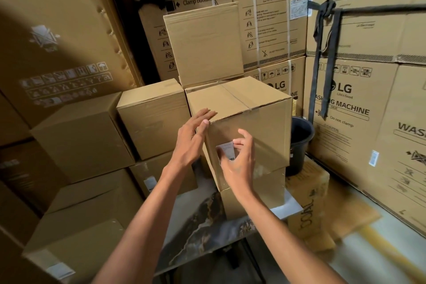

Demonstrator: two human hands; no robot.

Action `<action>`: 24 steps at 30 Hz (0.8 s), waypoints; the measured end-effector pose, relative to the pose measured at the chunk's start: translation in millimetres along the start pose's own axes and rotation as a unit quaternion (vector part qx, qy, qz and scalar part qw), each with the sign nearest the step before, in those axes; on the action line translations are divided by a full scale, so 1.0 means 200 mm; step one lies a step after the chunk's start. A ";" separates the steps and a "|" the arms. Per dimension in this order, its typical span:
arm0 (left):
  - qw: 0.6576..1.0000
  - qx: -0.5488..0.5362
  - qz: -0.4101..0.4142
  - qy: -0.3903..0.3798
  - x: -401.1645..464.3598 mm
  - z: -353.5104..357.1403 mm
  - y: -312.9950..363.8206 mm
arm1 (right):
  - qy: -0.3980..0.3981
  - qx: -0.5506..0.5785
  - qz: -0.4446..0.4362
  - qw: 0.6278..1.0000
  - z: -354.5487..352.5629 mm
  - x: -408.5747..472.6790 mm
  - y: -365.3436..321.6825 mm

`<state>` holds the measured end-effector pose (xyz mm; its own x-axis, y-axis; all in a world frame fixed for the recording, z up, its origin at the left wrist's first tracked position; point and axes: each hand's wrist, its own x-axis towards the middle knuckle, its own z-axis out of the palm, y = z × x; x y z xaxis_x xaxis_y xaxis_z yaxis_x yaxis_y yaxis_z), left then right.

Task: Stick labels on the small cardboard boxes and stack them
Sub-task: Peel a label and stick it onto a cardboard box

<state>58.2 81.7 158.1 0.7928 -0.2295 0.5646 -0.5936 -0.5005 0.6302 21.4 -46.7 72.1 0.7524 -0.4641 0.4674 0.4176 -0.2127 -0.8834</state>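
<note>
Brown corrugated cardboard fills the scene, and the landmark is one small cube-shaped box (249, 122) at the centre, its top flaps sealed along a taped seam. This box sits on a second small box (253, 193), which stands on a worn counter (198, 226) with a mottled, marble-like surface. A small white rectangular label (227, 151) with dark print lies on the near face of the central box, toward its lower left corner. The right hand (239, 161) pinches the label between thumb and curled fingers, holding it against the cardboard. The left hand (193, 136) lies open and fairly flat against the box's left corner, with straight fingers reaching over the top edge. Behind the central box, another plain box (205, 44) stands on end. To its left are more small boxes (152, 120) stacked in tiers, some with white labels low on their faces. To its right stands a round black plastic bucket (299, 143), and in front of the bucket a yellowish carton (309, 200) with black lettering. Tall printed washing machine cartons (359, 104), bound with white straps and dark fabric ties, rise behind and to the right.
</note>
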 end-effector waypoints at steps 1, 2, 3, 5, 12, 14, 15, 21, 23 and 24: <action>1.000 0.001 0.000 0.002 0.00 0.00 0.00 | 0.002 0.001 0.007 1.000 0.00 0.01 0.00; 1.000 0.001 0.000 0.003 0.00 0.01 0.00 | 0.003 0.005 0.011 1.000 0.00 0.02 0.00; 1.000 0.001 -0.001 0.004 0.00 0.01 0.00 | 0.005 0.011 0.012 1.000 0.00 0.04 0.00; 1.000 0.001 -0.001 0.003 0.00 0.01 0.00 | 0.009 0.020 0.015 1.000 0.00 0.05 0.01; 1.000 -0.001 0.005 0.003 0.01 0.01 -0.02 | 0.001 0.017 0.011 1.000 -0.02 0.09 0.03; 1.000 -0.005 0.006 0.000 0.01 0.01 -0.02 | -0.004 0.009 0.002 1.000 -0.03 0.10 0.03; 1.000 -0.007 0.007 -0.003 0.01 0.01 -0.02 | -0.010 0.006 0.000 1.000 -0.03 0.10 0.03; 1.000 -0.025 0.012 -0.010 0.00 0.01 -0.03 | -0.045 0.021 0.003 0.999 -0.08 0.14 0.03; 1.000 -0.022 0.016 -0.011 0.00 0.00 -0.03 | -0.063 0.026 -0.002 0.998 -0.10 0.15 0.03; 1.000 -0.015 0.016 -0.011 -0.01 0.00 -0.03 | -0.079 0.025 -0.005 0.997 -0.10 0.15 0.03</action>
<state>60.3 85.1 154.2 0.7756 -0.2643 0.5733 -0.6230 -0.4667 0.6277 35.5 -79.1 80.8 0.8170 -0.3199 0.4797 0.4476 -0.1725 -0.8774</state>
